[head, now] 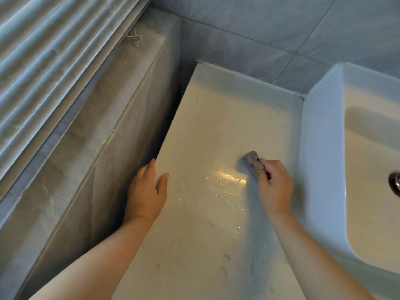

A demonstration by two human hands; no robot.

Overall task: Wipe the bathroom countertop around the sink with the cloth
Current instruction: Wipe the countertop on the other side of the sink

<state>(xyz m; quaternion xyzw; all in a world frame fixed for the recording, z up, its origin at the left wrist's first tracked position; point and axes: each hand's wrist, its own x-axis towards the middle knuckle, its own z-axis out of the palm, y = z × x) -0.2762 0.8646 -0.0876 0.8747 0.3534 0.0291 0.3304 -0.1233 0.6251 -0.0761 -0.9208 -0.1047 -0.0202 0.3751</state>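
A pale marbled countertop [227, 118] fills the middle of the view, with wet streaks shining near its centre. My right hand [275, 187] grips a small bunched grey cloth [252, 158] and holds it down on the counter close to the sink's left wall. The white raised sink [320, 148] stands at the right; its drain shows at the frame's edge. My left hand [145, 193] rests on the counter's left edge, thumb on top and fingers over the side.
A grey stone ledge [86, 126] runs along the left, separated from the counter by a dark narrow gap. Window blinds [43, 50] hang above the ledge. Grey wall tiles [281, 29] close off the back.
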